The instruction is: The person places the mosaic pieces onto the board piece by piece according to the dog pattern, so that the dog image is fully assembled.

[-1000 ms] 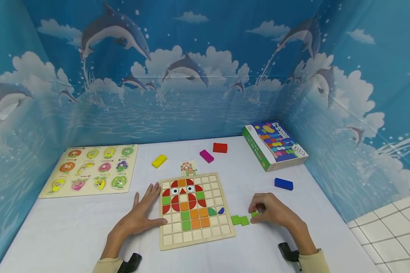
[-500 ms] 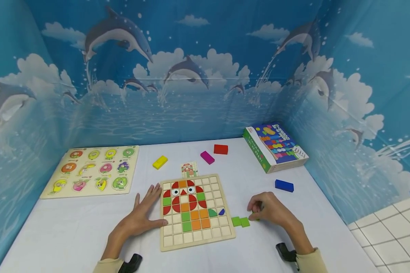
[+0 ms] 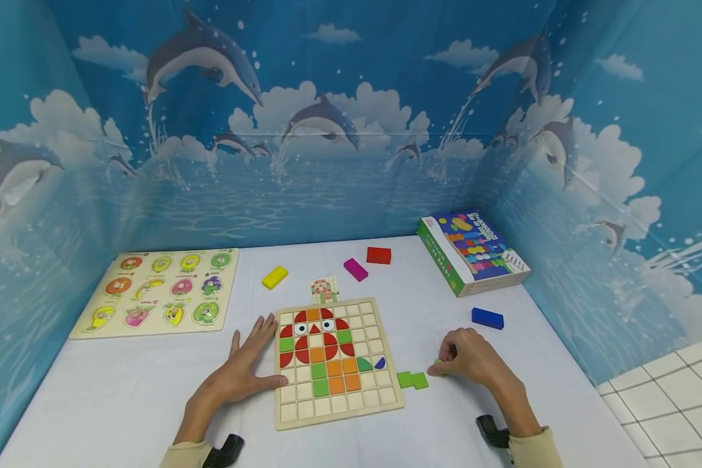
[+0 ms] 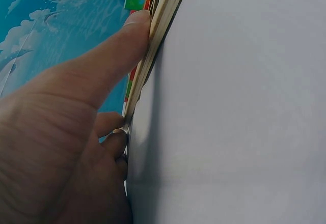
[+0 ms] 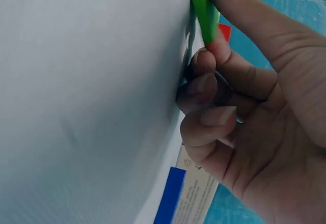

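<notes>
**Green tile pinched beside the mosaic board**

My right hand (image 3: pixel 470 357) pinched a small green wooden square tile (image 5: pixel 205 7) just above the white tabletop (image 3: pixel 123 390), right of two matching green tiles (image 3: pixel 412 379). My left hand (image 3: pixel 240 374) lay flat, fingers straight, steadying the square wooden grid board (image 3: pixel 335 416). I judged a level, fingertip grip best for seating the tile squarely.

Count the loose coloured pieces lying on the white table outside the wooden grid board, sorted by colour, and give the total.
Green: 3, one pinched by the right hand, two beside the board
Yellow: 1
Magenta: 1
Red: 1
Blue: 1
Total: 7
</notes>
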The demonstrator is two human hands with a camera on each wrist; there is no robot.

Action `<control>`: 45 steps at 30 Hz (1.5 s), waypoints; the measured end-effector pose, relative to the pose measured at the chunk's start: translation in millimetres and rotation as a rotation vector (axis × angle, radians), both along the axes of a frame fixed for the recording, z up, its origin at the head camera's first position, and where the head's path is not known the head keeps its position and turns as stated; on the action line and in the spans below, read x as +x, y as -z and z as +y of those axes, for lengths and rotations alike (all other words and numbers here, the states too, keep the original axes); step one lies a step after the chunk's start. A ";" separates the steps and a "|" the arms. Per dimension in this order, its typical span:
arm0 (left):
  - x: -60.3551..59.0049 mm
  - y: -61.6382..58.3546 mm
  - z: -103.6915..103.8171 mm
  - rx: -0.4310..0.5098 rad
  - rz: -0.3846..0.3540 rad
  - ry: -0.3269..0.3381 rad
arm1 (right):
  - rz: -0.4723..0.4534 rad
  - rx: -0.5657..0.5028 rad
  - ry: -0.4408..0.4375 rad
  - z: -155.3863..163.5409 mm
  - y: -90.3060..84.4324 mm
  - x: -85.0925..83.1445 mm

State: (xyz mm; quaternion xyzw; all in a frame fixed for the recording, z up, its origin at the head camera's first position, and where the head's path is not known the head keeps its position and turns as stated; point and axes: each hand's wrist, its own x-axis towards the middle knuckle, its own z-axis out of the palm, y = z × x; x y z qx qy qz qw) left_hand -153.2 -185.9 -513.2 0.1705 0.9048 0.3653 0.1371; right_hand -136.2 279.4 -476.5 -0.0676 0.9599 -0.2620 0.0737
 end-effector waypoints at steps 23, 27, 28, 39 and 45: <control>0.7 3.1 0.7 0.015 -0.003 0.002 | -0.077 -0.490 -0.389 -81.4 6.3 -6.2; 0.8 3.2 0.9 0.012 0.008 0.005 | -0.034 -0.460 -0.453 -90.0 4.9 -4.7; 1.0 2.8 0.7 0.013 0.009 0.004 | -0.022 -0.442 -0.464 -92.2 4.0 -4.3; 0.3 1.2 -0.6 0.005 0.003 0.002 | 0.024 -0.387 -0.424 -104.8 5.0 -2.0; 0.2 1.8 -1.1 0.007 0.006 -0.001 | 0.019 -0.396 -0.425 -106.0 5.6 -2.3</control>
